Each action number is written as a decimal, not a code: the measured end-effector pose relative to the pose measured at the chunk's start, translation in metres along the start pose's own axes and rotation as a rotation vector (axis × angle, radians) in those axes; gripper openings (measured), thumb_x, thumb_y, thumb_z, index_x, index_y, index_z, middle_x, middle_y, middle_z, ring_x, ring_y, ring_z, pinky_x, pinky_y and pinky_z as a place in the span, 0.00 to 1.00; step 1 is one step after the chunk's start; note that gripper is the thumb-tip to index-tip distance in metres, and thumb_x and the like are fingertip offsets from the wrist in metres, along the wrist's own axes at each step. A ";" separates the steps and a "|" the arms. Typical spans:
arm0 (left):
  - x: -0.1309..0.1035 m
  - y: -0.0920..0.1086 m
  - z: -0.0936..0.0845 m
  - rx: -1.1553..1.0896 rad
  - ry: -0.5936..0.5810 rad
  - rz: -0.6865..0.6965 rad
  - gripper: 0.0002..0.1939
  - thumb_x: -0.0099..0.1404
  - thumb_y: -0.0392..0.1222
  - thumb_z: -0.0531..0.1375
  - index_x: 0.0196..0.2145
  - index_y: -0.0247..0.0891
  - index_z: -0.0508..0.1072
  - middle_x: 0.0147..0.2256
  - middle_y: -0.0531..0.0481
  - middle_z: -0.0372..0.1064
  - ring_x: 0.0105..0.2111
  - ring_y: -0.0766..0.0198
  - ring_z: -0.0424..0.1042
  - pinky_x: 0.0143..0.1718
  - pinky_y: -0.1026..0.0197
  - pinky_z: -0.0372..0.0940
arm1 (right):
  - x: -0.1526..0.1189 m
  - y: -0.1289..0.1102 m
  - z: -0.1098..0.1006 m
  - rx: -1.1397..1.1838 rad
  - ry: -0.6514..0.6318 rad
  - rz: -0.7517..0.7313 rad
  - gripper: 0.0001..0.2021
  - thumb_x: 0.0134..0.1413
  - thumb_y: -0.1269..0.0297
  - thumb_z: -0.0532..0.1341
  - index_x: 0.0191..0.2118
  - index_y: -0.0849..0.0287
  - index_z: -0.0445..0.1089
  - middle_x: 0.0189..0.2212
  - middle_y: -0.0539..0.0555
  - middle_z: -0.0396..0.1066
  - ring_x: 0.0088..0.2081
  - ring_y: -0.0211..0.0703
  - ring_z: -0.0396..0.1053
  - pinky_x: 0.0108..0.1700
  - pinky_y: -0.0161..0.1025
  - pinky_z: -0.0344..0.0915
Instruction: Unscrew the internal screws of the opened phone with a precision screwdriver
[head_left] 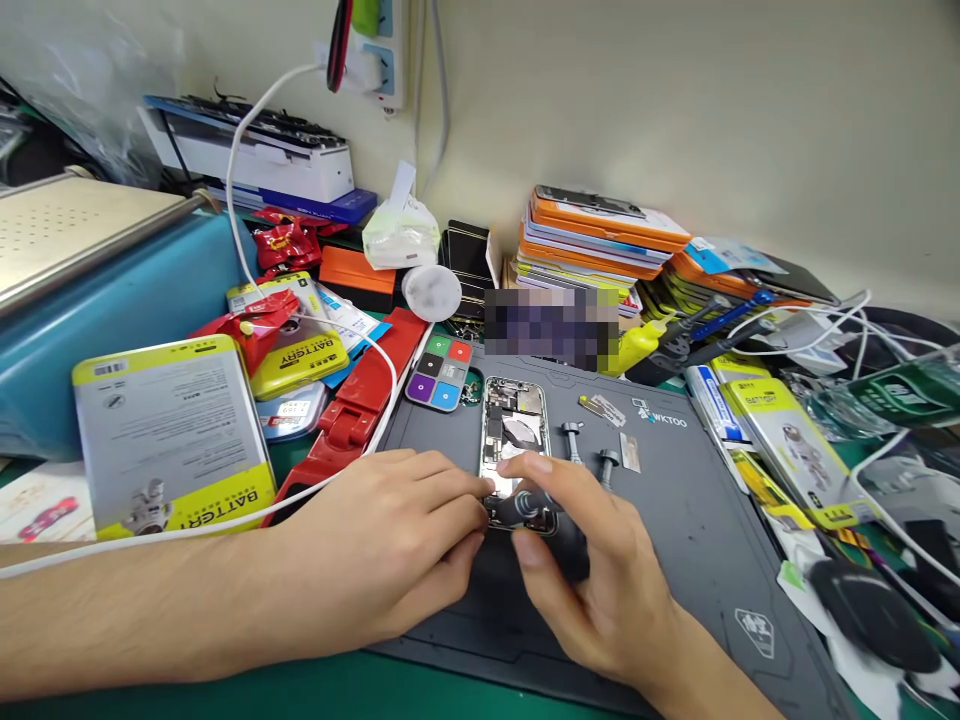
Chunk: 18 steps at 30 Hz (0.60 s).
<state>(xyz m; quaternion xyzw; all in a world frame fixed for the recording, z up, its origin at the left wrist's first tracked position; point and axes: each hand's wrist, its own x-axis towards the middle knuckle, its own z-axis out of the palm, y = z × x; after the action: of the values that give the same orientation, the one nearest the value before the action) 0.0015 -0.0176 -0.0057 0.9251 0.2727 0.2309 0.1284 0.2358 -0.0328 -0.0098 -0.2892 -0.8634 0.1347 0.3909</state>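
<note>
Roughly by size, biggest first. Green table along the bottom edge; dark grey mat on it, spreading from the centre toward lower right. Grey-and-yellow battery box at mid-left, off the mat.

Left hand, lower centre: fingers bent together, tips at the phone's left edge. Cannot tell whether they pinch anything small. Right hand, just right of centre: loosely curled, index finger reaching over the phone, thumb below, apart from each other. Dark tool between them; how firmly it is gripped, cannot tell.

Opened phone, centre of frame, flat on the mat, inner parts facing up. Long axis runs nearly up and down the picture, one short end toward the wall, the other toward the wearer. Which end is its top, not certain.

Coloured tile tray just beyond, upper left of the phone. Dark tool over the phone's lower end, rounded end showing. Small metal plate on the mat, right of centre.

Judgement: handwork inside the phone's lower half is in hand; the next move seems to call for a steady frame and light, precise fingertips.
</note>
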 end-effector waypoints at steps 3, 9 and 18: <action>0.000 0.000 -0.001 0.006 0.002 0.007 0.13 0.77 0.37 0.53 0.46 0.36 0.78 0.47 0.44 0.79 0.45 0.52 0.79 0.43 0.50 0.74 | -0.001 -0.001 0.000 -0.021 0.014 0.010 0.39 0.59 0.86 0.54 0.74 0.62 0.51 0.60 0.63 0.71 0.59 0.47 0.72 0.55 0.44 0.74; 0.001 0.000 -0.002 0.010 -0.010 0.010 0.13 0.77 0.37 0.52 0.47 0.36 0.77 0.43 0.44 0.79 0.46 0.53 0.79 0.47 0.51 0.74 | -0.003 -0.001 0.003 -0.030 0.034 0.010 0.38 0.63 0.81 0.60 0.75 0.59 0.50 0.59 0.60 0.72 0.56 0.47 0.74 0.57 0.44 0.73; 0.002 0.001 -0.008 -0.026 -0.085 -0.098 0.11 0.78 0.41 0.54 0.52 0.40 0.73 0.45 0.47 0.78 0.44 0.57 0.78 0.45 0.55 0.74 | 0.004 -0.011 0.005 0.428 0.351 0.452 0.25 0.73 0.73 0.57 0.69 0.47 0.57 0.45 0.55 0.75 0.41 0.44 0.77 0.40 0.41 0.81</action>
<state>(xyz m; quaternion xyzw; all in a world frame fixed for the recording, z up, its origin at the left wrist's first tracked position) -0.0005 -0.0169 0.0019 0.9178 0.3092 0.1881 0.1631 0.2260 -0.0395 -0.0055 -0.4030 -0.6496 0.3439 0.5454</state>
